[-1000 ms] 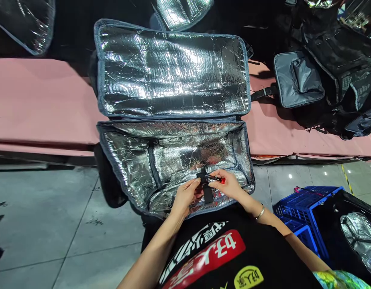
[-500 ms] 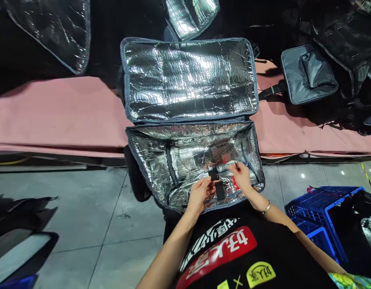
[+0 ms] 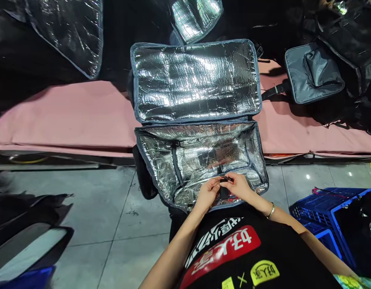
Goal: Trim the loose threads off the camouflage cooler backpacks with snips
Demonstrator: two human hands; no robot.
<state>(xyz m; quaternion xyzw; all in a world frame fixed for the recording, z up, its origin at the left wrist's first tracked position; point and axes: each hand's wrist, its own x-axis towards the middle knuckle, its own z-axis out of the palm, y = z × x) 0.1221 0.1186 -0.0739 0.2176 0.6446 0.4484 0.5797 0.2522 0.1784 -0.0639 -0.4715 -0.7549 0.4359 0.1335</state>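
An insulated bag (image 3: 155,160) with a silver foil lining stands open in front of me, its foil-lined lid (image 3: 197,82) folded back onto the pink surface. Over the near side of the bag's opening, my left hand (image 3: 208,192) pinches the end of a small black strap or buckle piece (image 3: 226,179). My right hand (image 3: 238,186) grips the same black piece from the other side, so both sets of fingertips nearly meet. Below them a black strap (image 3: 224,192) lies against the foil. Fingers partly cover the black piece.
A pink-covered table (image 3: 68,116) runs behind the bag. A grey bag (image 3: 314,72) and black bags lie on it at the right. Blue crates (image 3: 327,208) stand on the floor at the right, and dark bags (image 3: 25,228) lie at the lower left.
My right hand has moved left and down to meet my left hand, and both now hold the black piece. The whole view has shifted slightly, with the bag appearing further right.
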